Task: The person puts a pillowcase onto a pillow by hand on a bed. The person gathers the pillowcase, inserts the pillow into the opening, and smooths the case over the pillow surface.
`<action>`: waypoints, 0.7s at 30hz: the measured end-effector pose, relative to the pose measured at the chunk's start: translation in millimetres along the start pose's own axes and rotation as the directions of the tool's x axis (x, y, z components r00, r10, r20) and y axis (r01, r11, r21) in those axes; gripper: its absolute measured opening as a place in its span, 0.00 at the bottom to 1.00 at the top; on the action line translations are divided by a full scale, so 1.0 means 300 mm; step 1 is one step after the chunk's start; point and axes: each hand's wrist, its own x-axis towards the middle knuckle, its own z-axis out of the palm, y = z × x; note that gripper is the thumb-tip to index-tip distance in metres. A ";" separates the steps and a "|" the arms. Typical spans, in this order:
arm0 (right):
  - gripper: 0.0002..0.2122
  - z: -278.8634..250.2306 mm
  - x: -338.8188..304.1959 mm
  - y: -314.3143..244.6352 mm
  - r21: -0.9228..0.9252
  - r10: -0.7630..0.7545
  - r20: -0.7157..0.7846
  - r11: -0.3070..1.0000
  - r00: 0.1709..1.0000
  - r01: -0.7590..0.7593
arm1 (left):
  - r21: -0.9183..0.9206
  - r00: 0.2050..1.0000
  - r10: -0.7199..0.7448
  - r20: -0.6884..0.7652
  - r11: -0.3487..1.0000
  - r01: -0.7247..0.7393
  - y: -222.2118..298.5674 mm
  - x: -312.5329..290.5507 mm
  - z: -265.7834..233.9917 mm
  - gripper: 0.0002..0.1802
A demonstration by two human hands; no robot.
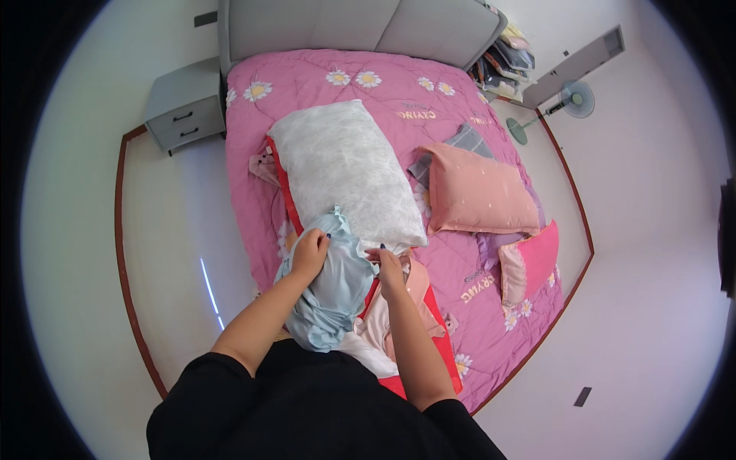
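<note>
Pink bedspread [295, 83] filled mid-frame below grey headboard [341, 27]. At lower centre, my left hand [310, 254] pinched light blue cloth [331, 295], likely to control its loose folds. My right hand [390, 270] bent beside white pillow's [345, 176] lower end; couldn't tell if fingers pinched pillow or cloth.

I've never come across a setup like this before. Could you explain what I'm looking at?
There is no machine here: a fisheye camera on a person's head looks down, so straight edges bend. The bare left hand grips light-blue ruffled cloth. The right hand is at the cloth's right edge; whether it grips anything is hard to tell. Just beyond, a white pillow lies on the bed, which has a pink floral quilt. Right of it are a peach pillow and a smaller pink cushion.
</note>
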 end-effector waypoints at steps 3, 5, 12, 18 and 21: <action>0.10 0.001 -0.098 -0.007 -0.244 0.129 0.251 0.968 0.959 -0.066 | 0.085 0.987 0.063 -0.149 0.995 -0.050 -0.110 -0.024 -0.006 0.07; 0.12 -0.026 -0.148 0.089 -0.339 0.071 0.264 0.940 0.962 0.023 | 0.047 0.989 -0.035 -0.146 0.998 0.042 -0.129 -0.057 -0.036 0.08; 0.22 0.107 -0.257 0.177 0.025 0.267 0.132 0.962 0.955 -0.272 | 0.144 0.950 -0.081 0.302 0.989 0.039 -0.147 -0.195 -0.142 0.10; 0.19 0.070 -0.196 0.344 -0.452 -0.125 0.304 0.853 0.944 0.259 | -0.117 0.971 -0.239 -0.001 0.964 0.238 -0.325 -0.278 -0.069 0.08; 0.19 0.014 -0.158 0.432 -0.736 -0.289 0.436 0.431 0.852 0.522 | -0.030 0.975 -0.217 0.044 0.975 0.219 -0.331 -0.289 -0.090 0.08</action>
